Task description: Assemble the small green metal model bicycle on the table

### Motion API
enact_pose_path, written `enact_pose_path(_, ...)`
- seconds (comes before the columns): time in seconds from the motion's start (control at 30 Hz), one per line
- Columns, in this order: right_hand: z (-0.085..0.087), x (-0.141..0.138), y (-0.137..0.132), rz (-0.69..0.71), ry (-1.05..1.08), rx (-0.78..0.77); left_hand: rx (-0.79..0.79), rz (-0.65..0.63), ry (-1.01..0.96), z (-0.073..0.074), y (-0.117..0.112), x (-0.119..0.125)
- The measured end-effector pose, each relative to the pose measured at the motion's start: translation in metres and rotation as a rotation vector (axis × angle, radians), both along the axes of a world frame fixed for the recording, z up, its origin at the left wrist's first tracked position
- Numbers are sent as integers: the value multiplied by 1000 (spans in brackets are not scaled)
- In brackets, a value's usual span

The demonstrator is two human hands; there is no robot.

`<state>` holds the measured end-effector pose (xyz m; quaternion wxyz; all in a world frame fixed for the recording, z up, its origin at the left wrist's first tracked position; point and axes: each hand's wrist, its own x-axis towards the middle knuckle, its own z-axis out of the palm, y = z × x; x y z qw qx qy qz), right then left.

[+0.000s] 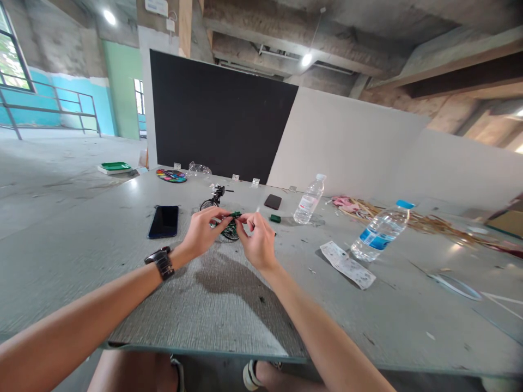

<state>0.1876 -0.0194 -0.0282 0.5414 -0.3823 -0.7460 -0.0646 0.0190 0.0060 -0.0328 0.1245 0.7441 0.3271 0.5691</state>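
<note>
My left hand [205,226], with a black watch [162,262] on its wrist, pinches the left side of a small green model bicycle [231,231]. Thumb and fingers of my right hand [257,235] are closed on the same model from the right, near a green piece [235,214] at its top. One dark spoked wheel shows between and below my fingertips; the rest is partly covered by my hands. Just behind my left hand stands a black model bicycle [210,203]. A small green block [275,218] lies beyond my right hand.
Left of my hands lies a phone [164,221]; farther back are a paint palette [171,175] and a dark flat object [273,202]. To the right stand a clear bottle [309,202] and a blue-capped bottle [382,231] near a paper strip [347,264]. A black panel [220,117] rises behind.
</note>
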Motion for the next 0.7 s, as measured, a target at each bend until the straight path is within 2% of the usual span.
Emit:
enact_pose_path(0.2, 0, 0, 1, 1, 23, 6, 13, -31, 3, -2, 2, -1)
enact_pose_path(0.33, 5, 6, 4, -73, 54, 23, 59, -40, 29, -4, 4, -4)
enact_pose_path(0.4, 8, 12, 6, -21, 36, -33, 79, -65, 65, -4, 6, -7)
enact_pose_path(0.53, 9, 24, 11, 144, -67, -255, 95, -125, 138, -7, 10, -11)
enact_pose_path(0.7, 5, 28, 13, 189, -68, -384, 57, -167, 205, -8, 12, -14)
